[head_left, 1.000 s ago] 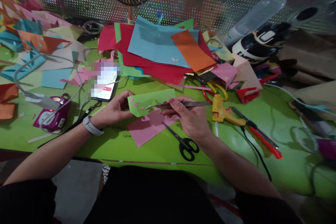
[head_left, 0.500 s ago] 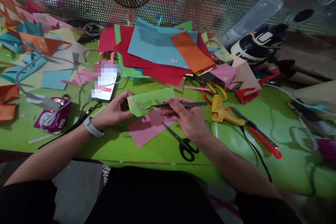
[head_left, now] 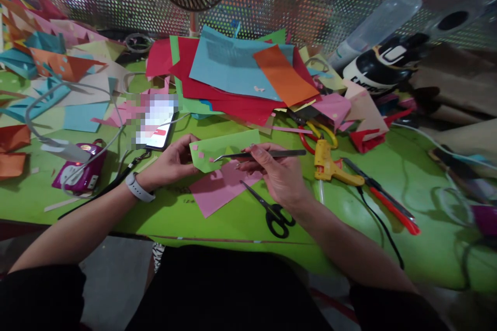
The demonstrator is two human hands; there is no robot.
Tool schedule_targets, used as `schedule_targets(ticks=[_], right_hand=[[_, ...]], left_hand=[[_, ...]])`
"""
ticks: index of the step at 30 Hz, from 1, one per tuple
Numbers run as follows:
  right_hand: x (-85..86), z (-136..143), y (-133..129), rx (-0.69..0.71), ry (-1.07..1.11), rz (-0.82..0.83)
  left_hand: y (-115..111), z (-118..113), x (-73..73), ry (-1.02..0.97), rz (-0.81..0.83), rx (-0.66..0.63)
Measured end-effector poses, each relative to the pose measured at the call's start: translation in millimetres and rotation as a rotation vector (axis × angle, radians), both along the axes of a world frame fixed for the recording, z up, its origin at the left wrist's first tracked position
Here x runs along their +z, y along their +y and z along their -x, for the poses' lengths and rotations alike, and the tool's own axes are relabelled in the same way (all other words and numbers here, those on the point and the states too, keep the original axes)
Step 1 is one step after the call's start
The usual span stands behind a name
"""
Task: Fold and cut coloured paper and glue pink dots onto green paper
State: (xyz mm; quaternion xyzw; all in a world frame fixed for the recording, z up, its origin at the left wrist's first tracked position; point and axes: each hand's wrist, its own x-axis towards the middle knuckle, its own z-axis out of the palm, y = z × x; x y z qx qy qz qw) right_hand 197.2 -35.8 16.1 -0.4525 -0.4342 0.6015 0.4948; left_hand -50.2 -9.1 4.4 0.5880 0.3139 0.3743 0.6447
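My left hand (head_left: 179,159) pinches the left end of a folded light-green paper (head_left: 236,142), tilted up above the table. A few small pink paper pieces (head_left: 201,155) sit on the paper's left part. In my right hand (head_left: 277,170) is a pair of dark tweezers (head_left: 267,154), held almost level. Their bent tip rests at or just by the rightmost pink piece; whether it grips that piece I cannot tell. Below the green paper lies a pink paper sheet (head_left: 212,196). Black-handled scissors (head_left: 276,217) lie beside my right wrist, blades pointing up-left.
Right of my hand are a yellow glue gun (head_left: 323,160), a red cutter knife (head_left: 392,207) and yellow-red pliers (head_left: 322,129). Coloured paper sheets (head_left: 233,70) pile up behind. At left are a phone (head_left: 157,124), a purple power bank (head_left: 83,165) with cable, and folded paper shapes (head_left: 64,64).
Almost nothing differs. The whole view has shifted very slightly; both hands, the green paper and the tweezers keep the same pose.
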Motion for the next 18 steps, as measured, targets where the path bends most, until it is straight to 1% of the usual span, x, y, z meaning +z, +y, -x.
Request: schedule_targets(ticks=[9, 18], right_hand=[[-3.4, 6.8, 3.0, -0.043, 0.087, 0.069], [-2.1, 10.3, 0.7, -0.092, 0.080, 0.090]], left_hand=[[0.2, 0.8, -0.8, 0.025, -0.043, 0.010], [0.2, 0.5, -2.2, 0.049, -0.060, 0.008]])
